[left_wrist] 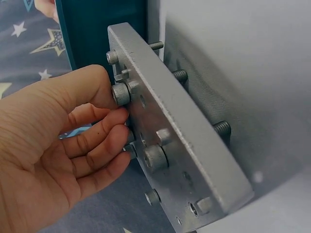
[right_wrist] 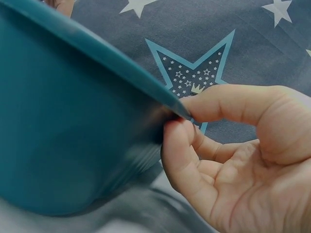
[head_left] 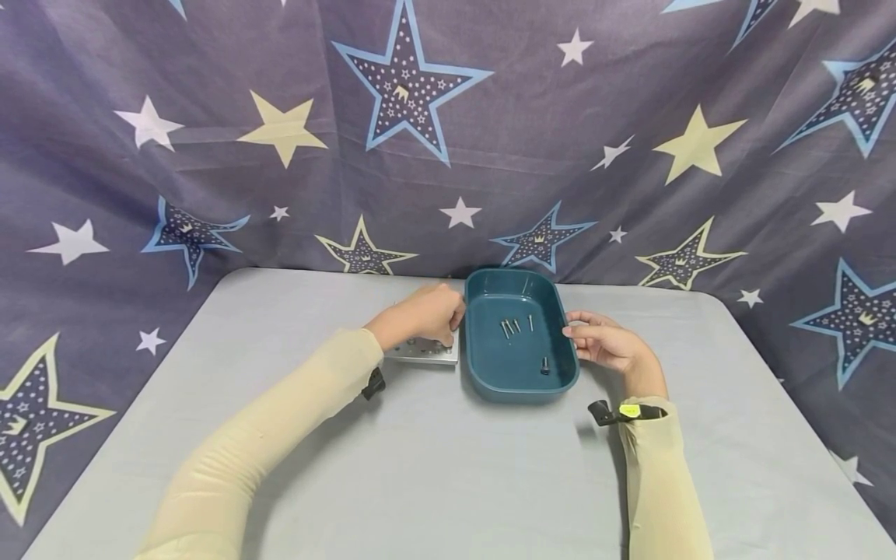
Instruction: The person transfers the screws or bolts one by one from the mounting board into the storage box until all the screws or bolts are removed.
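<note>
Near the right grip (head_left: pixel 609 344) pinching the teal tray (head_left: pixel 498 359): illegible yellow label (head_left: pixel 630 410).

teal bin (head_left: pixel 474 342): upright, screws (head_left: pixel 516 326) inside | silver plate (left_wrist: pixel 176 109): bolts (left_wrist: pixel 155 158) through, beside bin

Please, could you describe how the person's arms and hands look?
The left sleeve and right sleeve are long and pale cream-yellow. The left hand and right hand are bare, without gloves. Black wrist fittings show on both sides; the right one has a bright yellow-green label.
</note>
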A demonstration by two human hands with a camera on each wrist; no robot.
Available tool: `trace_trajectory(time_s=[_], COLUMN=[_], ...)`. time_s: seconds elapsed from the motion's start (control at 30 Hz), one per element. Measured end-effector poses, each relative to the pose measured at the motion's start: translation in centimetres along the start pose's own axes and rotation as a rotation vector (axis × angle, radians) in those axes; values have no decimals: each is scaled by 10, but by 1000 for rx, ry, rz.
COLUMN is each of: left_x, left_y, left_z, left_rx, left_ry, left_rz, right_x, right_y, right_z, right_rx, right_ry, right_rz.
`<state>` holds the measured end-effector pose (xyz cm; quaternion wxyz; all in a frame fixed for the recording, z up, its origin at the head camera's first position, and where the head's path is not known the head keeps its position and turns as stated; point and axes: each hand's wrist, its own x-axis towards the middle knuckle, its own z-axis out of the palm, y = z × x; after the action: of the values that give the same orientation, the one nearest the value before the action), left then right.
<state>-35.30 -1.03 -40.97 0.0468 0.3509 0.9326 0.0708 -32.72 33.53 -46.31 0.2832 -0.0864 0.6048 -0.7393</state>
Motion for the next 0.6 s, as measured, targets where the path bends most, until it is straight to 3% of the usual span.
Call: trace_trajectory(time_s=[0.27, 0.6], left_x=[1, 0], left_y=[-2, 0], left_z=[4, 5], left_rx=[14, 58], left_ry=[11, 37], left_rz=[-24, 0], right_x=[-1, 0], right_y=[-1, 0], right_z=[0, -1], right_rx=[4, -17], right_ry=[6, 8], right_rz=[-1, -4])
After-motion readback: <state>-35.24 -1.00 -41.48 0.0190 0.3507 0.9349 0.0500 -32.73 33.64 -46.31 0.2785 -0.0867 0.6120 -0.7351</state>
